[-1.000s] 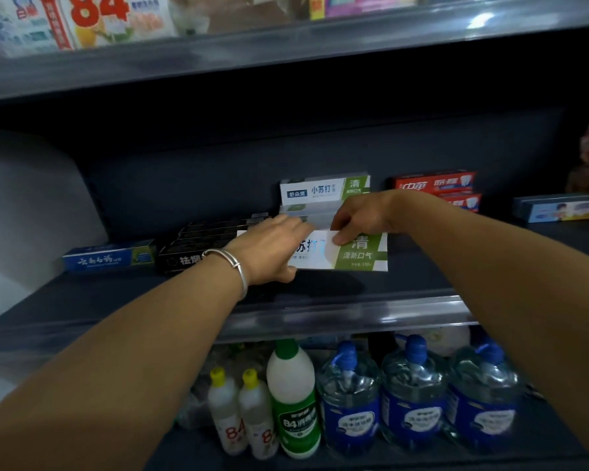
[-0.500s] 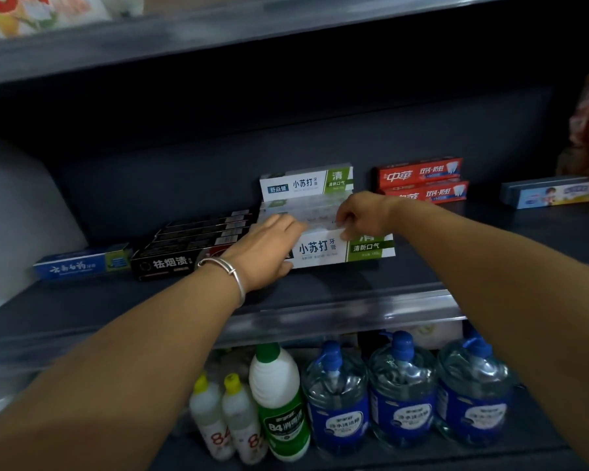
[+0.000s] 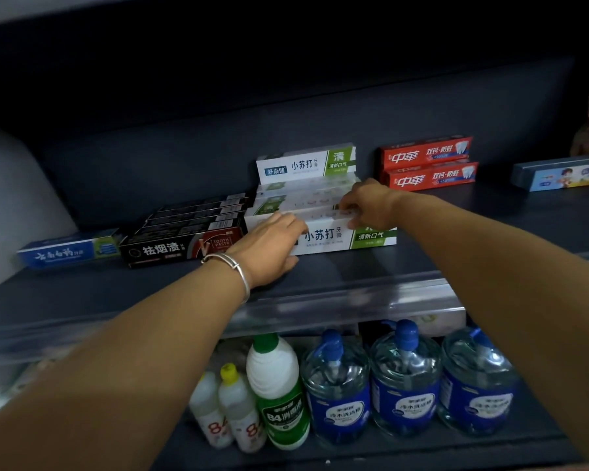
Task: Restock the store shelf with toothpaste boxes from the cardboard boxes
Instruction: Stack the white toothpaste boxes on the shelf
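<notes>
A white-and-green toothpaste box (image 3: 337, 237) lies at the front of a row of the same boxes on the dark shelf (image 3: 456, 239). My left hand (image 3: 269, 246) rests on its left end, thumb in front and fingers over the top. My right hand (image 3: 364, 203) presses its fingertips on the box's top right edge. Behind it, more white-and-green boxes (image 3: 306, 164) are stacked higher against the back wall. No cardboard box is in view.
Black toothpaste boxes (image 3: 184, 246) lie just left of the row, with a blue box (image 3: 65, 251) further left. Red boxes (image 3: 429, 164) and a blue children's box (image 3: 561, 173) sit to the right. Bleach bottles (image 3: 279, 392) and water jugs (image 3: 405, 379) fill the lower shelf.
The front white-and-green box has been set down flat against the row. Both hands stay on it, the right one now on its top edge. The camera has tilted down.
</notes>
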A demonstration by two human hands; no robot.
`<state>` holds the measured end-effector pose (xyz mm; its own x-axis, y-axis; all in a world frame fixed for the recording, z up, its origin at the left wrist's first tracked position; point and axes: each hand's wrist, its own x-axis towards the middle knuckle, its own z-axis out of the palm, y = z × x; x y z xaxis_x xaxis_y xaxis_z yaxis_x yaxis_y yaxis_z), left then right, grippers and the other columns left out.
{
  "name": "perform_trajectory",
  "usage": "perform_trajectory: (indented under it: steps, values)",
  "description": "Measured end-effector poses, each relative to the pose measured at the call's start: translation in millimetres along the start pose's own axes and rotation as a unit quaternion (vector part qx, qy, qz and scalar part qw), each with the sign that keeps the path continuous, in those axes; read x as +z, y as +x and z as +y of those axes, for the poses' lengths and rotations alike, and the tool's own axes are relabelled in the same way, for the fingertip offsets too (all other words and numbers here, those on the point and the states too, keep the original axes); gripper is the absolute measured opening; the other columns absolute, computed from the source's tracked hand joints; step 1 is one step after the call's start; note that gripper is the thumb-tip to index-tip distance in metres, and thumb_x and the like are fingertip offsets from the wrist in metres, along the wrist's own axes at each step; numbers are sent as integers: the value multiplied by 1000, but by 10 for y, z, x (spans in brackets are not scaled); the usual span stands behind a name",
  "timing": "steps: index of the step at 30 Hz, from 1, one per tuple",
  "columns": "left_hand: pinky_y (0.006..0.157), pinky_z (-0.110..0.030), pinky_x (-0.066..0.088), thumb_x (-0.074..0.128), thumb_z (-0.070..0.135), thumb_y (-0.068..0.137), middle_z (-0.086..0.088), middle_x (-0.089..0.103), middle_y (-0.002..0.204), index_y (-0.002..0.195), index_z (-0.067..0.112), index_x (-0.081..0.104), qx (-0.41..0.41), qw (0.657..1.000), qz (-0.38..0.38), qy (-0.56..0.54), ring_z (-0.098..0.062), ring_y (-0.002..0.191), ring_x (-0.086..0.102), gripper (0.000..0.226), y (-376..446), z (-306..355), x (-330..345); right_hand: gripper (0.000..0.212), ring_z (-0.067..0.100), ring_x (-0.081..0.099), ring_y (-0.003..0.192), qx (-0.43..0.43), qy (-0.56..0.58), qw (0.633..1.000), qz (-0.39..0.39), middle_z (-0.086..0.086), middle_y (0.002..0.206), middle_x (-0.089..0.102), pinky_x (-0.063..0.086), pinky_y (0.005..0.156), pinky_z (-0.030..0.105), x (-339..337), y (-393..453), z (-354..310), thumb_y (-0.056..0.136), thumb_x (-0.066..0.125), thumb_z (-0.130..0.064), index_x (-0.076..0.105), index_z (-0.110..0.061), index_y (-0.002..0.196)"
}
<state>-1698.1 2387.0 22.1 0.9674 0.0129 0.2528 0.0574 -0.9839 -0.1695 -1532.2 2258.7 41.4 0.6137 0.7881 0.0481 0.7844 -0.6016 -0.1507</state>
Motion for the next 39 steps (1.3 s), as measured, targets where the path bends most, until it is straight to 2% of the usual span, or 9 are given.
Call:
perform_trajectory:
  steps: [3,12,18,21,24,29,32,39]
  values:
    - [103,-30,36,60,23,88,-2,46,126,129,15,43,-10,1000,-6,-6,-16,119,41,45,23,5,30,45,32,36,128,4,-15,1000,20,11,136,38,30,112,45,33,45,21,87,62,-27,51,-24,131]
    - [104,-28,34,59,23,90,-3,45,129,131,14,42,-18,1000,-11,-14,-16,122,38,45,37,32,76,42,31,30,130,7,-61,996,63,13,135,41,29,108,41,94,38,-12,91,52,-15,50,-17,134]
    - [103,-30,36,58,24,90,-3,46,130,130,14,43,-26,999,-13,-19,-18,121,40,44,10,85,64,44,33,32,127,10,-109,990,89,14,136,37,33,107,43,134,-70,-89,90,54,-14,50,-14,134]
    - [103,-32,36,57,27,90,-4,46,130,130,14,43,-29,999,-13,-22,-19,121,40,44,-30,126,40,47,33,33,127,2,-114,990,83,14,137,38,34,107,45,137,-143,-170,90,55,-16,47,-18,136]
    - [103,-33,37,56,30,91,-4,47,129,129,14,44,-31,999,-10,-31,-19,120,41,43,-99,177,1,51,33,34,129,-12,-97,992,73,12,140,39,32,108,44,115,-280,-281,91,54,-21,41,-24,141]
    - [102,-33,36,56,36,90,-6,48,128,127,13,46,-39,998,1,-47,-21,120,43,45,-316,271,-71,56,30,33,133,-37,-75,994,73,8,145,38,29,108,41,109,-564,-468,93,55,-31,36,-19,144]
    - [100,-34,37,57,38,89,-7,47,127,129,13,44,-46,998,4,-44,-23,118,44,49,-527,341,-95,62,29,34,134,-49,-65,995,62,10,146,38,32,110,40,138,-788,-563,90,59,-32,34,-14,144]
    - [97,-38,37,60,40,86,-7,44,128,129,14,42,-67,996,-33,-40,-27,117,42,53,-1194,599,32,58,32,38,127,-68,-78,993,65,14,137,44,38,104,41,482,-1531,-814,86,63,-30,44,-8,136]
